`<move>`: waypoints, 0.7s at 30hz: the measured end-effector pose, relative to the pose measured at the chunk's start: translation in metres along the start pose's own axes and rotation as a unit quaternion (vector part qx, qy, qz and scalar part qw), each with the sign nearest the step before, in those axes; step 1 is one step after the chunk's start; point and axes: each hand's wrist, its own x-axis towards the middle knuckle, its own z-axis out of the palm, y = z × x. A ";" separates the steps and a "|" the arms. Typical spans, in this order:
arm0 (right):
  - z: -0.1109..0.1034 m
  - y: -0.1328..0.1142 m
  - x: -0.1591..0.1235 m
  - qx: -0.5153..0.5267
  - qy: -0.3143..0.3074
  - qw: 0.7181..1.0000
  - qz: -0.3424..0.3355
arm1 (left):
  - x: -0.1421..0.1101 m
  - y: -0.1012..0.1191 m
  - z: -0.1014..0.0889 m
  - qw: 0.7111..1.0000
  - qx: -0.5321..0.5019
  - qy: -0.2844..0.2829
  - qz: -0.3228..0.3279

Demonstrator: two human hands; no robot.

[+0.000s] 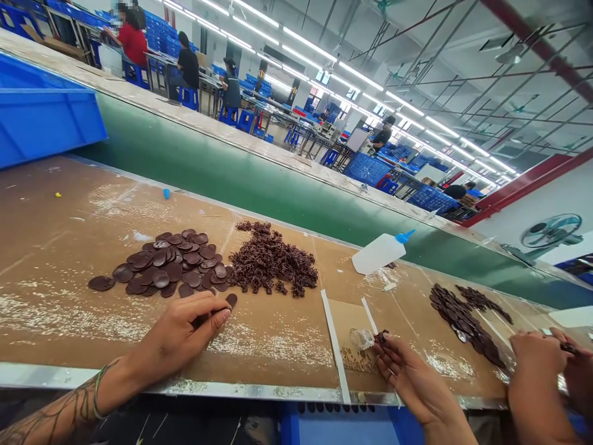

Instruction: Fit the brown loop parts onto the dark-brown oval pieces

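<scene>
Well apart at the near edge of the desk [278, 346]: left hand [180, 327], just below the curly brown heap [271, 262], pinching a dark brown disc [231, 300], with a spread of matching discs [164, 262] left of that heap. Far right of the heap, right hand [407, 371], pinching a brown scrap [381, 337] just beside a small clear cup [361, 339].

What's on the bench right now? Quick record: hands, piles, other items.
left hand: pinching a dark brown disc
right hand: holding a small dark piece, beside a clear cup
piles: disc pile; tangled brown pile
bottle: white squeeze bottle, blue nozzle
nearby: co-worker's hands
</scene>
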 end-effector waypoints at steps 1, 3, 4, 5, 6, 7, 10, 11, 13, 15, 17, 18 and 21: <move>0.000 0.000 0.001 -0.002 0.000 1.000 0.000 | 0.000 0.000 0.000 1.000 0.001 -0.001 0.002; 0.000 0.000 0.002 -0.006 0.002 1.000 0.000 | 0.000 0.001 0.000 1.000 0.002 0.000 0.004; 0.000 0.000 0.001 -0.008 0.002 1.000 0.001 | 0.000 0.001 0.000 1.000 0.002 0.001 0.004; 0.000 0.000 0.001 -0.011 0.003 1.000 0.002 | -0.001 0.001 0.000 1.000 0.001 0.001 0.003; 0.000 0.000 0.000 -0.014 0.004 1.000 0.003 | -0.001 0.001 0.000 1.000 0.001 0.002 0.002; 0.000 -0.001 0.000 -0.017 0.005 1.000 0.004 | -0.001 0.001 0.000 1.000 0.001 0.001 0.001; 0.001 -0.001 -0.001 -0.026 0.011 1.000 0.003 | 0.000 0.001 -0.001 1.000 0.005 -0.002 0.000; 0.002 -0.001 0.000 -0.028 0.012 1.000 0.003 | 0.000 0.002 -0.001 1.000 0.005 -0.001 0.000; 0.003 0.000 0.001 -0.032 0.013 0.999 0.002 | 0.000 0.002 -0.001 1.000 0.003 0.004 -0.001; 0.003 0.000 0.003 -0.035 0.013 0.999 0.000 | 0.000 0.003 -0.001 1.000 0.003 0.007 -0.004; 0.003 0.001 0.003 -0.038 0.012 0.999 -0.002 | -0.001 0.002 -0.001 1.000 0.003 0.000 -0.005; 0.003 0.001 0.004 -0.040 0.012 0.999 -0.003 | -0.001 0.002 -0.001 1.000 0.003 -0.004 -0.006; 0.003 0.002 0.003 -0.051 0.006 0.999 -0.012 | -0.001 0.002 -0.001 1.000 0.002 -0.008 -0.010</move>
